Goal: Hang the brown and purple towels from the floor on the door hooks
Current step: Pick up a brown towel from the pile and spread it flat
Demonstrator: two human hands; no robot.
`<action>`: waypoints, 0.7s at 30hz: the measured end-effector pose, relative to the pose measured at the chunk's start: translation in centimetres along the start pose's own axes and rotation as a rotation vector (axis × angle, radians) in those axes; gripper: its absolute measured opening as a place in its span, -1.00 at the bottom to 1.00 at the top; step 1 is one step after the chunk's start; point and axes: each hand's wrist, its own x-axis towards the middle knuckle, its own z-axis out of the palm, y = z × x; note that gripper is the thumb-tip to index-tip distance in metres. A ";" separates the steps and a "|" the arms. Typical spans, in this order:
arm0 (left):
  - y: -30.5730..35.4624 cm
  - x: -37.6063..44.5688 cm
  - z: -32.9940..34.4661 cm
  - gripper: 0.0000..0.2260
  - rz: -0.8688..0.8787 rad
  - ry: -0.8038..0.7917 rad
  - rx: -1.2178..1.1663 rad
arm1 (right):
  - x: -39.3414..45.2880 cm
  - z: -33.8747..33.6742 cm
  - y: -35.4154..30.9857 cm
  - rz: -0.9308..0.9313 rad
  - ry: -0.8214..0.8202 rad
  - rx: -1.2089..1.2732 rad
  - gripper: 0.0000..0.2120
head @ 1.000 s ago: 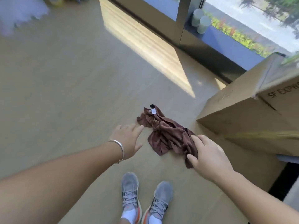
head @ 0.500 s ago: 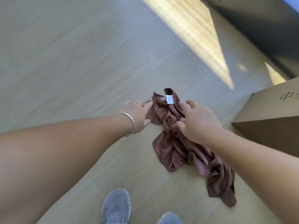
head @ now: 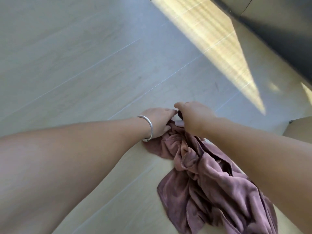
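A crumpled brown towel point(head: 211, 188) lies on the pale wood floor, stretching from the middle toward the lower right. My left hand point(head: 159, 123), with a silver bracelet on the wrist, rests on the towel's far end. My right hand point(head: 194, 115) is closed over that same far end, where a small white label and dark loop peek out between the two hands. My right forearm hides part of the towel. No purple towel and no door hooks are in view.
A cardboard box corner point(head: 298, 127) sits at the right edge. A dark door or window base point(head: 278, 26) runs along the upper right, with a strip of sunlight point(head: 219, 36) on the floor beside it.
The view has dropped closer to the floor. Both hands moved to the towel's far end by the label, and my right hand closed on it. My shoes have left the view.
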 end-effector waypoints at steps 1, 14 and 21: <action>0.2 0.1 0.1 -0.56 -0.017 -0.003 0.005 | -0.1 -0.1 0.1 0.010 -0.018 -0.036 -0.63; 3.2 -11.1 -10.8 -0.80 -0.326 -0.307 0.287 | -13.4 -11.0 -0.4 0.288 -0.198 -0.335 -0.85; 4.6 -18.6 -23.7 -0.81 -0.320 -0.297 0.336 | -22.1 -23.3 -1.7 0.340 -0.200 -0.430 -0.76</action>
